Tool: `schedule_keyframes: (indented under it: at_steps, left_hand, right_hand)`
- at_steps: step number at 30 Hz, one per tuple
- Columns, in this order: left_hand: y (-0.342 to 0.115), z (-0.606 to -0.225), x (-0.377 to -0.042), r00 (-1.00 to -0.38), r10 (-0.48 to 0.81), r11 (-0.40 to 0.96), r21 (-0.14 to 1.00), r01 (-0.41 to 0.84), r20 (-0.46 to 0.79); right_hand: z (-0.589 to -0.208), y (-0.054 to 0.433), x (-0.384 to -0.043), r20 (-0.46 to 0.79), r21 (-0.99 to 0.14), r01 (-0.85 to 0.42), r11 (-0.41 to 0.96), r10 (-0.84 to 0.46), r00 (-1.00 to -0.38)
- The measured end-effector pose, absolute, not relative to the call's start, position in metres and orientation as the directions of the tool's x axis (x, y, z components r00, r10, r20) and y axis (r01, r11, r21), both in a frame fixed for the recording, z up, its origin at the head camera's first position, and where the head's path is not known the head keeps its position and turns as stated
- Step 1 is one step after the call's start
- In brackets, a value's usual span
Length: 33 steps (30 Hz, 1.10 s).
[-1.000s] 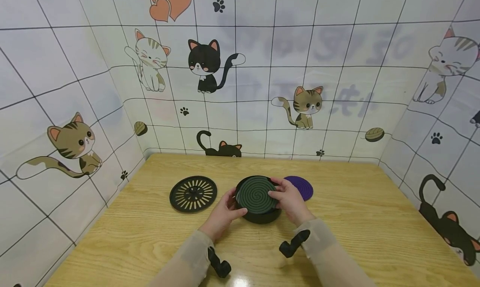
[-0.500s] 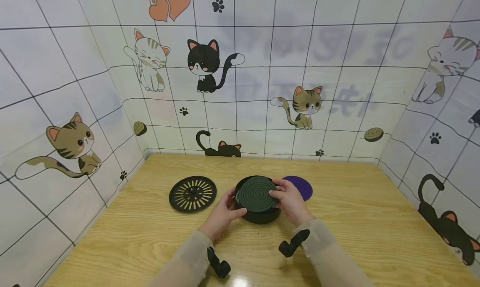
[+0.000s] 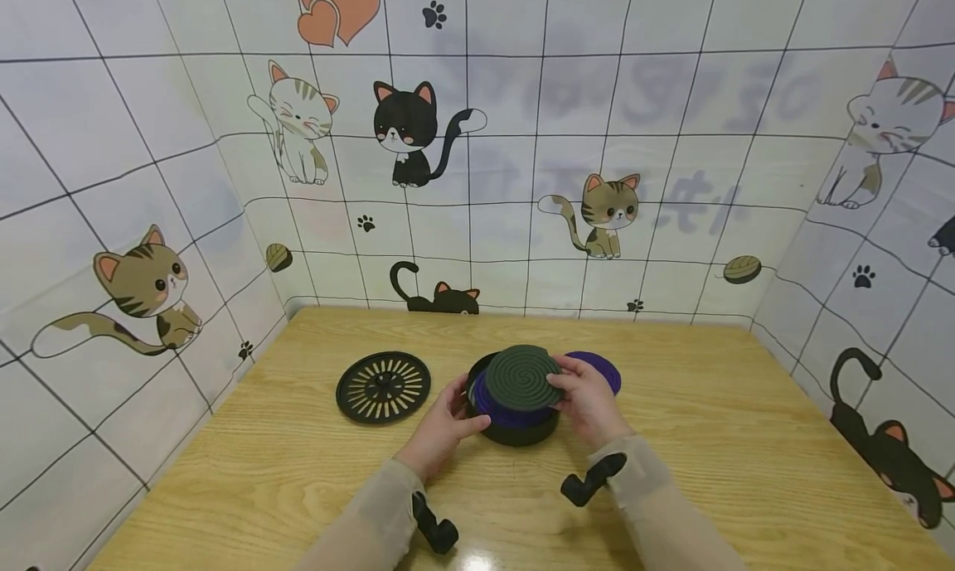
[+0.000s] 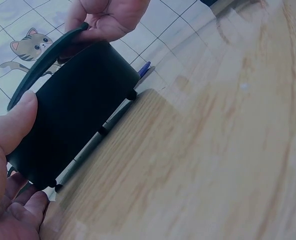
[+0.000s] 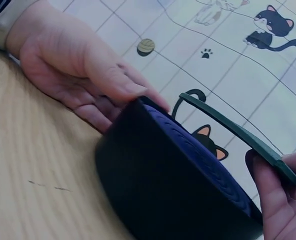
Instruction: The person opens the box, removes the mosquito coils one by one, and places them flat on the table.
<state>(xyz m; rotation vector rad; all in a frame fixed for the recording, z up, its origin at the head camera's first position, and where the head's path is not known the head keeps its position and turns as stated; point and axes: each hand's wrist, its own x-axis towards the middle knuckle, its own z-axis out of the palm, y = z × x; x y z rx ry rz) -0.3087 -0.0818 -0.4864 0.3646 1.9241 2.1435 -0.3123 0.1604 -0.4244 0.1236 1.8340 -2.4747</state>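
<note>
A round black mosquito coil holder [image 3: 521,435] stands on the table, and my left hand [image 3: 450,424] grips its left wall between thumb and fingers. Just above the holder's opening is a green mosquito coil [image 3: 522,376], slightly tilted. My right hand [image 3: 594,404] pinches that coil by its right edge. Inside the holder lies a purple coil [image 5: 188,142], seen beneath the green one in the right wrist view. A small greenish edge also shows inside the holder at the left. Short feet hold the holder [image 4: 80,112] off the table in the left wrist view.
To the left lies a slotted black lid [image 3: 384,379] with a central knob. A second purple coil [image 3: 606,374] lies flat behind my right hand. The wooden table [image 3: 298,488] meets walls printed with cats at its back and sides.
My right hand has lifted the green coil up and to the right off the holder, uncovering the purple coil inside. The left hand has kept its grip in the same place.
</note>
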Motion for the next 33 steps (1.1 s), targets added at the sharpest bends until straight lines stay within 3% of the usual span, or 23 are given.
schedule_keyframes:
  at_steps: [6,14,33]
  left_hand:
    - [-0.082,-0.485,-0.309,-0.942,0.335,-0.096,0.995,-0.003,0.029]
    - [-0.081,-0.483,-0.307,-0.944,0.329,-0.084,0.996,-0.008,0.020]
    - [-0.081,-0.485,-0.307,-0.946,0.325,-0.081,0.997,-0.002,0.025]
  right_hand:
    - [-0.417,0.177,-0.316,-0.095,-0.955,0.084,-0.283,0.024,-0.995]
    - [-0.411,0.206,-0.316,-0.124,-0.917,0.100,-0.387,0.037,-0.992]
    - [-0.425,0.274,-0.316,-0.311,-0.810,0.149,-0.568,0.201,-0.929]
